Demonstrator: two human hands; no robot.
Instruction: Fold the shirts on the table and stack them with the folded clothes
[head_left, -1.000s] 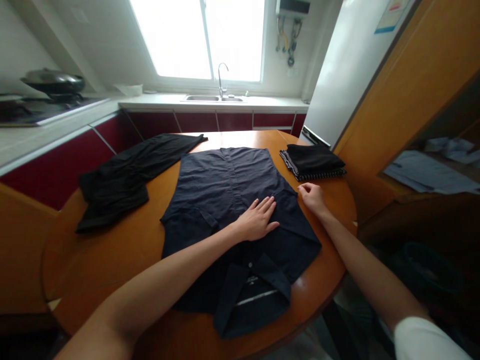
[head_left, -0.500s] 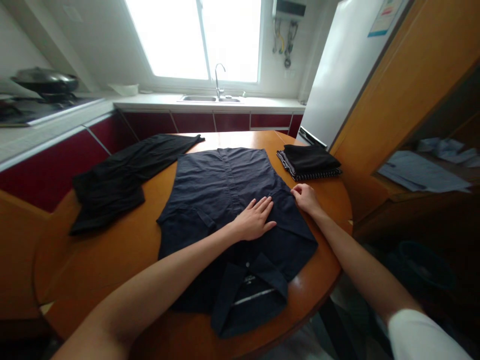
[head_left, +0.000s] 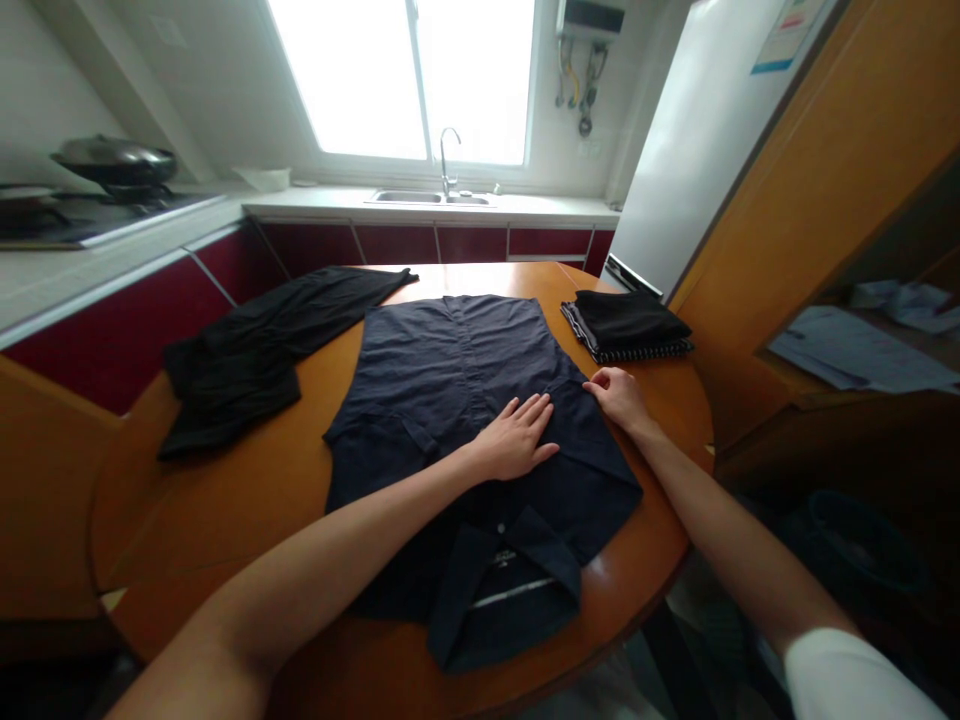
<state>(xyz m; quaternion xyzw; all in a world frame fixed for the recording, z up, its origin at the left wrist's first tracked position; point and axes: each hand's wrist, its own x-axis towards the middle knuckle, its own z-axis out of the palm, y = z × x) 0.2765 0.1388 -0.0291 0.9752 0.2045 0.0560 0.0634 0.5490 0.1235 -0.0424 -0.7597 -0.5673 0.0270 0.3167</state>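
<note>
A navy button-up shirt (head_left: 450,350) lies spread on the round wooden table (head_left: 210,510), its collar toward me and its hem toward the window. My left hand (head_left: 516,440) rests flat on the shirt's front, right of the button placket, with the fingers stretched out. At the shirt's right edge, my right hand (head_left: 619,395) pinches the fabric near the sleeve between thumb and fingers. The short sleeve on the right lies across the body side. Part of the shirt's near left area is hidden under my left forearm.
Black trousers or a similar dark garment (head_left: 240,360) lie loosely on the table's left. A folded stack of dark clothes (head_left: 630,325) sits at the back right. Beyond are a counter with a sink (head_left: 431,198), a wok (head_left: 112,160) and a fridge (head_left: 675,150). Papers (head_left: 847,345) lie on a shelf.
The whole view has shifted slightly, so everything appears a little further right. Both hands keep their places on the shirt.
</note>
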